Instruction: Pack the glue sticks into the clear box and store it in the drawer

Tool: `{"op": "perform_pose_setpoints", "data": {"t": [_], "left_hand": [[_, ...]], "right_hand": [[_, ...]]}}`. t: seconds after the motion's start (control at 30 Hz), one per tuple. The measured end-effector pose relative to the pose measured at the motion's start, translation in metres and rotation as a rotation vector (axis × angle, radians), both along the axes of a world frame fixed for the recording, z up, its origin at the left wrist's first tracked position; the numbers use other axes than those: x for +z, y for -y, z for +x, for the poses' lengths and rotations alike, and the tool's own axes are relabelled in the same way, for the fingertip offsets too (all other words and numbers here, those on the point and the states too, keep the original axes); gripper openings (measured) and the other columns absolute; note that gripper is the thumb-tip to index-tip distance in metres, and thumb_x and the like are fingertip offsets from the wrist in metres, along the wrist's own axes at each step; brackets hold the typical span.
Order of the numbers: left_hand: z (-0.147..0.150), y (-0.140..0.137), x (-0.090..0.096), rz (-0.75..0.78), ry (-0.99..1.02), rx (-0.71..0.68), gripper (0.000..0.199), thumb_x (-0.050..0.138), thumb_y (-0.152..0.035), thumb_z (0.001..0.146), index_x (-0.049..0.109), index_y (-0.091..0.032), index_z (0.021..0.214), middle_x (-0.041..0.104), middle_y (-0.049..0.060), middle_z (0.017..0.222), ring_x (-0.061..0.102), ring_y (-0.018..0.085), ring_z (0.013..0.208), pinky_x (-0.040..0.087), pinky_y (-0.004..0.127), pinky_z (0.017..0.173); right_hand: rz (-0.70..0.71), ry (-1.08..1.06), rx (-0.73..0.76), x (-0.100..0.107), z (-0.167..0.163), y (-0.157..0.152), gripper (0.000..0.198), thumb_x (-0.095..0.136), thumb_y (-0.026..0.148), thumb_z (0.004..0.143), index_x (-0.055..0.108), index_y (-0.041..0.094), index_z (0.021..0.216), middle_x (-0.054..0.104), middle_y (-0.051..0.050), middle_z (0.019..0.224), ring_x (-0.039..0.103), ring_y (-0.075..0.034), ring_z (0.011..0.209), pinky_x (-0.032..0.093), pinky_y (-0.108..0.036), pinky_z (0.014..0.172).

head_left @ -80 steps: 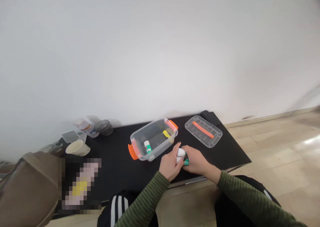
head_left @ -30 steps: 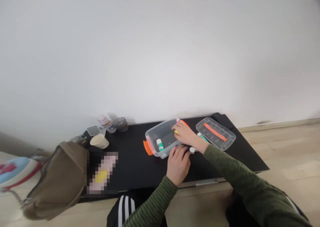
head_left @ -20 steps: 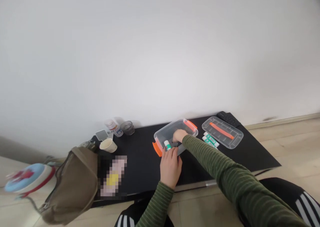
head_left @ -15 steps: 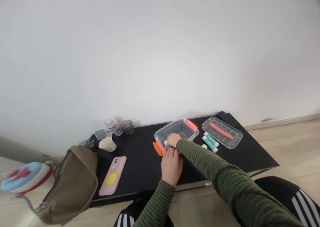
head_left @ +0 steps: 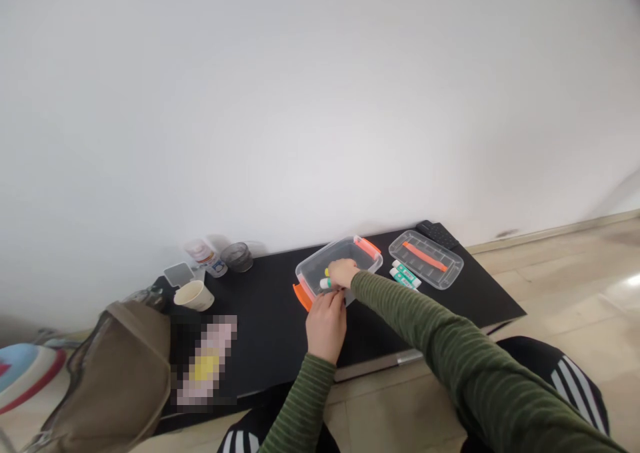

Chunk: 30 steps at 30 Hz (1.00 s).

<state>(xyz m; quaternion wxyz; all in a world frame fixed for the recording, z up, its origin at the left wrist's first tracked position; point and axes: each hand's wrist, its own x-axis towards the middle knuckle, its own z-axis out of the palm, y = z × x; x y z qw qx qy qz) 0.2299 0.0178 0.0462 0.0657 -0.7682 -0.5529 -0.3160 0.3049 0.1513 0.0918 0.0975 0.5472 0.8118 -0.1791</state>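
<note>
A clear plastic box (head_left: 314, 264) with orange latches stands open on the black table. My right hand (head_left: 344, 273) reaches down into it, fingers closed around a green-and-white glue stick (head_left: 326, 283) whose white end shows. Beside those fingers is a small yellow thing (head_left: 327, 272), mostly hidden. My left hand (head_left: 327, 320) is at the box's near side, its fingers bent together over the rim; the thumb is hidden. To the right of the box lie two more green-and-white glue sticks (head_left: 406, 274), next to the clear lid (head_left: 451, 276) with its orange handle.
On the table's left are a paper cup (head_left: 195, 296), a white bottle (head_left: 213, 261), a dark glass bowl (head_left: 237, 257) and a blurred-out pink and yellow item (head_left: 207, 366). A brown bag (head_left: 125, 366) hangs over the left end. A black keypad (head_left: 443, 234) lies behind the lid.
The view has shifted, so the table's things appear further left. The glue stick's white end and the yellow thing show more clearly by my right hand. My left hand stays at the box's rim.
</note>
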Motion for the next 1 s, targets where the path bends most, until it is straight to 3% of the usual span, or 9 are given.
{"op": "perform_pose_setpoints", "data": {"t": [0.1, 0.2, 0.3, 0.43, 0.63, 0.8, 0.87, 0.93, 1.0], "left_hand": [[-0.001, -0.003, 0.005, -0.011, 0.112, 0.023, 0.025, 0.047, -0.022, 0.092, 0.064, -0.019, 0.110, 0.070, 0.011, 0.102, 0.065, 0.025, 0.097, 0.053, 0.042, 0.089], [-0.001, -0.002, 0.012, -0.030, 0.368, 0.073, 0.034, 0.042, -0.029, 0.095, 0.053, -0.015, 0.124, 0.067, 0.011, 0.102, 0.065, 0.023, 0.092, 0.054, 0.039, 0.083], [0.006, 0.004, 0.018, -0.112, 0.537, 0.008, 0.040, 0.030, -0.033, 0.098, 0.044, -0.014, 0.130, 0.063, 0.004, 0.084, 0.062, 0.017, 0.068, 0.051, 0.031, 0.067], [0.039, 0.008, 0.016, -0.307, 0.352, -0.142, 0.036, 0.034, -0.038, 0.097, 0.046, -0.019, 0.125, 0.067, 0.003, 0.082, 0.065, 0.017, 0.067, 0.048, 0.028, 0.064], [0.093, -0.003, 0.005, -0.536, -0.028, -0.023, 0.021, 0.033, -0.031, 0.098, 0.050, -0.020, 0.103, 0.072, 0.005, 0.082, 0.071, 0.022, 0.075, 0.045, 0.028, 0.064], [0.094, -0.010, 0.007, -0.536, 0.019, 0.011, 0.019, 0.030, -0.030, 0.100, 0.046, -0.021, 0.102, 0.071, 0.004, 0.080, 0.071, 0.021, 0.072, 0.042, 0.027, 0.061], [0.088, -0.013, 0.006, -0.533, 0.034, 0.058, 0.021, 0.028, -0.030, 0.101, 0.046, -0.021, 0.104, 0.070, 0.003, 0.079, 0.070, 0.020, 0.071, 0.042, 0.027, 0.061], [0.085, -0.017, 0.001, -0.543, -0.022, 0.074, 0.023, 0.028, -0.031, 0.101, 0.047, -0.020, 0.105, 0.069, 0.003, 0.078, 0.069, 0.019, 0.070, 0.042, 0.026, 0.060], [0.089, -0.021, -0.010, -0.547, -0.148, 0.001, 0.024, 0.033, -0.036, 0.101, 0.050, -0.020, 0.103, 0.068, 0.004, 0.081, 0.069, 0.020, 0.072, 0.043, 0.026, 0.060]], "right_hand": [[0.111, -0.113, -0.003, 0.023, 0.023, 0.005, 0.069, 0.072, 0.031, 0.065, 0.050, 0.012, 0.127, 0.069, -0.016, 0.106, 0.067, -0.030, 0.094, 0.052, -0.038, 0.073], [0.298, -0.367, 0.038, 0.033, 0.059, 0.032, 0.062, 0.066, 0.033, 0.070, 0.044, 0.016, 0.125, 0.067, -0.009, 0.101, 0.065, -0.024, 0.086, 0.048, -0.031, 0.067], [0.379, -0.482, 0.154, 0.020, 0.096, 0.073, 0.055, 0.065, 0.027, 0.070, 0.044, 0.018, 0.120, 0.064, -0.008, 0.105, 0.063, -0.022, 0.090, 0.046, -0.031, 0.074], [0.387, -0.374, 0.286, -0.020, 0.135, 0.111, 0.051, 0.063, 0.023, 0.071, 0.047, 0.015, 0.119, 0.062, -0.012, 0.108, 0.059, -0.025, 0.099, 0.044, -0.036, 0.082], [0.461, -0.302, 0.139, -0.067, 0.171, 0.115, 0.041, 0.057, 0.023, 0.079, 0.050, 0.013, 0.118, 0.061, -0.013, 0.107, 0.058, -0.026, 0.098, 0.043, -0.037, 0.082], [0.581, -0.259, 0.086, -0.073, 0.188, 0.110, 0.029, 0.055, 0.023, 0.083, 0.054, 0.015, 0.110, 0.062, -0.012, 0.099, 0.058, -0.027, 0.093, 0.041, -0.037, 0.080], [0.535, -0.267, -0.025, -0.073, 0.202, 0.104, 0.028, 0.056, 0.023, 0.081, 0.054, 0.017, 0.109, 0.063, -0.011, 0.100, 0.059, -0.026, 0.093, 0.041, -0.035, 0.079], [0.443, -0.291, -0.229, -0.075, 0.220, 0.093, 0.033, 0.057, 0.023, 0.079, 0.051, 0.019, 0.111, 0.063, -0.009, 0.102, 0.061, -0.025, 0.092, 0.042, -0.032, 0.074], [0.357, -0.317, -0.418, -0.077, 0.234, 0.078, 0.037, 0.058, 0.024, 0.077, 0.049, 0.019, 0.113, 0.063, -0.007, 0.103, 0.062, -0.023, 0.090, 0.042, -0.029, 0.071]]}}
